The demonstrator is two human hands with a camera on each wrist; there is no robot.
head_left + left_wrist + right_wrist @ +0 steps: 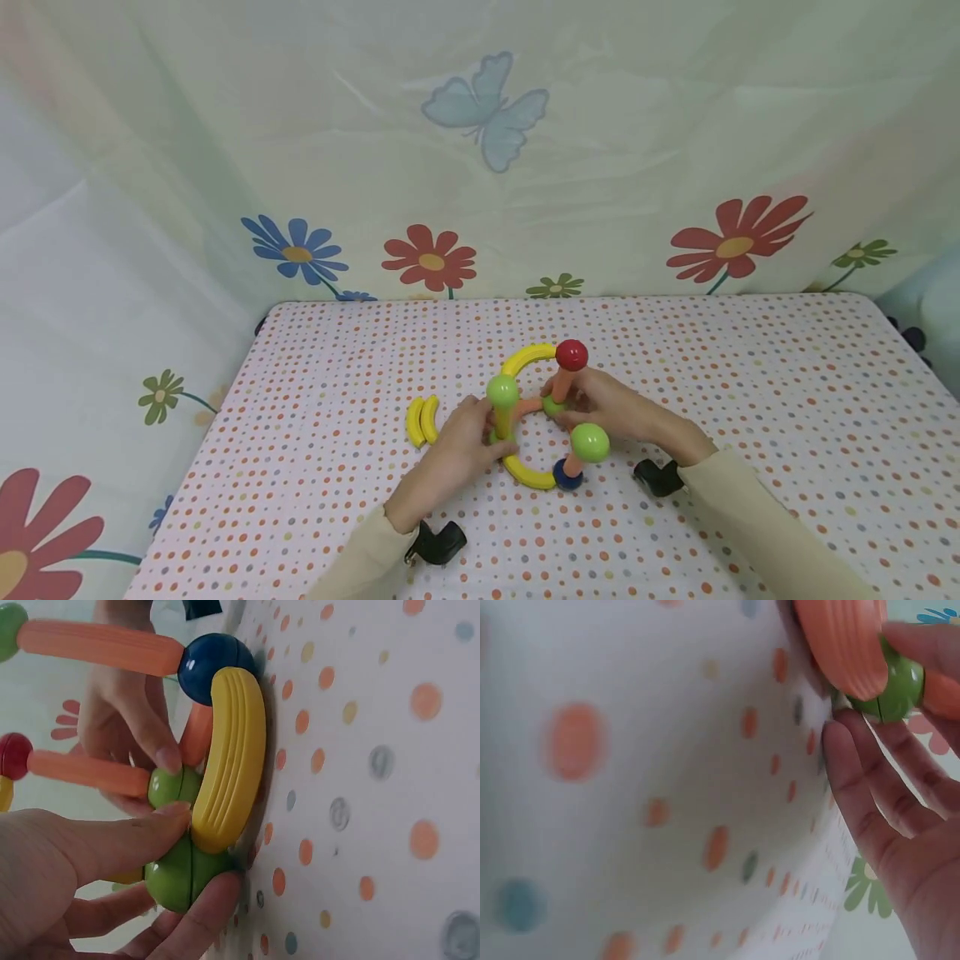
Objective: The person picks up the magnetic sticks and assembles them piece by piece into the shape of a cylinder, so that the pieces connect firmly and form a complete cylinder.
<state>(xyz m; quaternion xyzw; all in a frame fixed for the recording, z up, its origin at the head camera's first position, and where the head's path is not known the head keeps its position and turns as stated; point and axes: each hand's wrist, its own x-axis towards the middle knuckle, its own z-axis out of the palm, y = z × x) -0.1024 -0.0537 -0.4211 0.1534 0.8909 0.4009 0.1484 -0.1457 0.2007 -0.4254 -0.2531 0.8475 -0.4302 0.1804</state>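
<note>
A build of balls and grooved bars stands on the dotted tabletop. My left hand [467,440] grips a lower green ball [180,877], thumb on one side and fingers on the other. Rising from that ball is a yellow bar [503,420] topped by a light green ball [502,391]. Another lower green ball [901,691] is pinched by my right hand [617,406]; its upright orange bar [562,386] bears a red ball [572,355]. A curved yellow bar [232,761] joins the left-hand ball to a dark blue ball [214,669].
Two loose curved yellow bars [415,422] lie left of the build. Behind it arcs another yellow bar [527,358]. A light green ball [590,442] tops the front bar above the blue ball. A flowered curtain [600,167] hangs behind the table [750,375].
</note>
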